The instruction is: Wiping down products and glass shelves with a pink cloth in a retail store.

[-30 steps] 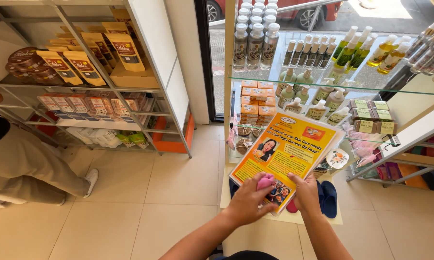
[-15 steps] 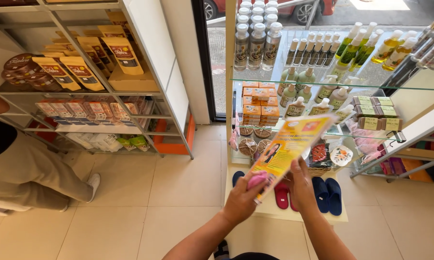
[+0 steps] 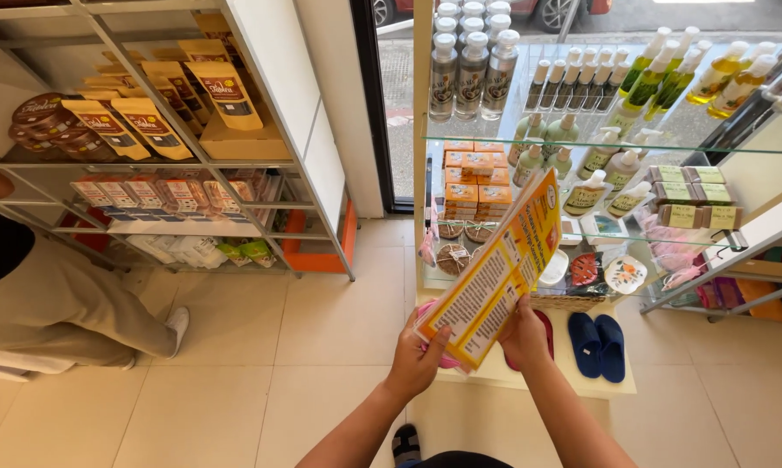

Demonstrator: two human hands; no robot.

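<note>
Both my hands hold a yellow and orange printed leaflet upright and tilted, nearly edge-on to me. My left hand grips its lower left corner, with a pink object pressed behind the sheet. My right hand grips the lower right edge. The leaflet stands in front of a glass display shelf with bottles and small boxes.
Blue slippers and a red pair sit on the low white platform under the glass shelves. A metal rack with brown pouches and packets stands at left. Another person's legs in beige trousers are at far left.
The leaflet has swung from lying flat and face-up to standing tilted and nearly edge-on. My hands rose slightly with it, and the slippers below came into view.
</note>
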